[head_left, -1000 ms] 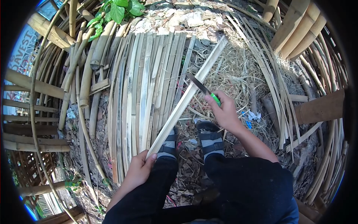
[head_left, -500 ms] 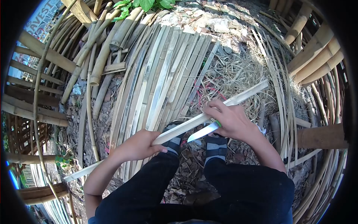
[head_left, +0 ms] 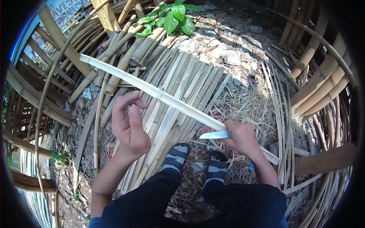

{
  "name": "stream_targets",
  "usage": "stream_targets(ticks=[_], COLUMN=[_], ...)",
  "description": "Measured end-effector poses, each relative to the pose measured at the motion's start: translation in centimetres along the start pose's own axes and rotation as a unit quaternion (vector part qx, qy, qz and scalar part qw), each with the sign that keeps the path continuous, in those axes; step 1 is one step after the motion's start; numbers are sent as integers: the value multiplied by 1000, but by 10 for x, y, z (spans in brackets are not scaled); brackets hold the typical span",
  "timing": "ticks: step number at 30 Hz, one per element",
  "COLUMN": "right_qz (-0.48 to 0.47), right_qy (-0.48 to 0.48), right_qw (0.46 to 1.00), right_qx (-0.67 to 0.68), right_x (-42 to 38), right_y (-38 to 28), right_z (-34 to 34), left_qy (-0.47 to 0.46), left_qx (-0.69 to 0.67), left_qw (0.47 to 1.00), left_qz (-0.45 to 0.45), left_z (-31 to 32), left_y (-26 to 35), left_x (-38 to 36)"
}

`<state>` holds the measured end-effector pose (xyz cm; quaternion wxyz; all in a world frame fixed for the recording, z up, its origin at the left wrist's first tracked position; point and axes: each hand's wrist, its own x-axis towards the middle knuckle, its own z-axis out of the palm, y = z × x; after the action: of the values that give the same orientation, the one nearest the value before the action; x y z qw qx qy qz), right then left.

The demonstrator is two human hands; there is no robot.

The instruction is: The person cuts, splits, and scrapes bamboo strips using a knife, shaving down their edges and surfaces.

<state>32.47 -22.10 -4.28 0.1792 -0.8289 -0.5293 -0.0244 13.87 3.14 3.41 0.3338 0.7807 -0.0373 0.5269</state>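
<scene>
A long pale split bamboo strip point(head_left: 190, 109) runs slantwise across the view, its far end up at the left. My right hand point(head_left: 242, 137) is closed around the strip toward its lower right end. That same hand also holds a knife point(head_left: 213, 135), whose blade points left just below the strip; a bit of green handle shows at the fingers. My left hand point(head_left: 131, 127) is raised below the strip with its fingers loosely curled and apart, holding nothing. Beneath both hands lies a row of split bamboo strips point(head_left: 154, 127) on the ground.
Thin shavings point(head_left: 247, 100) are heaped on the right, beside more long narrow strips point(head_left: 279, 114). Bamboo poles point(head_left: 118, 74) are stacked at the left, and a leafy green plant point(head_left: 171, 21) grows at the top. My sandalled feet point(head_left: 176, 156) stand near the row's lower end.
My left hand has let go of the strip and lifted. The strip has swung so its left part now points up and away. My right hand has moved slightly right and down, still with the knife.
</scene>
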Motion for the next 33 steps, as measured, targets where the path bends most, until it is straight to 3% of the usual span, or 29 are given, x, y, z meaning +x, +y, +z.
stream_targets(ticks=[3, 4, 6, 7, 9, 11, 12, 14, 15, 17, 20, 21, 22, 24, 26, 28, 33], right_qz=[21, 41, 18, 27, 30, 51, 37, 61, 50, 45, 36, 97, 89, 211, 180, 222, 185], right_qy=[25, 32, 55, 65, 81, 101, 109, 72, 80, 126, 198, 151, 156, 114, 155, 116, 200], right_qw=[999, 999, 998, 997, 996, 988, 989, 982, 983, 960, 939, 937, 937, 862, 863, 726, 711], right_qx=[5, 7, -11, 9, 26, 103, 98, 166, 157, 245, 278, 301, 300, 447, 446, 640, 648], right_x=[6, 7, 10, 12, 13, 19, 22, 26, 29, 32, 29, 23, 21, 19, 17, 9, 1], right_y=[-8, -9, -7, -6, -10, -21, -30, -48, -56, -65, -72, -73, -69, -60, -56, -38, -32], right_z=[-14, -17, -19, -20, -24, -30, -33, -40, -41, -41, -49, -56, -56, -55, -64, -70, -83], left_qy=[98, 105, 94, 98, 8, -57, -46, -67, -60, -43, -8, -6, -45, -86, -132, -157, -292], left_qx=[-83, -83, -120, -121, -184, -166, -164, -301, -303, -408, -422, -421, -384, -342, -249, -236, -184], left_qw=[983, 983, 956, 957, 924, 937, 941, 915, 919, 870, 872, 874, 887, 899, 924, 922, 891], left_qz=[-131, -122, -252, -246, -335, -304, -292, -260, -245, -275, -250, -241, -255, -260, -260, -264, -294], left_z=[12, 17, 28, 33, 46, 65, 75, 92, 90, 90, 64, 48, 29, 2, -9, -13, -11], left_y=[-1, -2, -5, -8, -13, -16, -12, -4, -4, -2, 9, 16, 26, 39, 48, 46, 35], left_x=[-11, -15, -20, -21, -20, -10, 0, 22, 34, 59, 112, 133, 155, 188, 208, 208, 150])
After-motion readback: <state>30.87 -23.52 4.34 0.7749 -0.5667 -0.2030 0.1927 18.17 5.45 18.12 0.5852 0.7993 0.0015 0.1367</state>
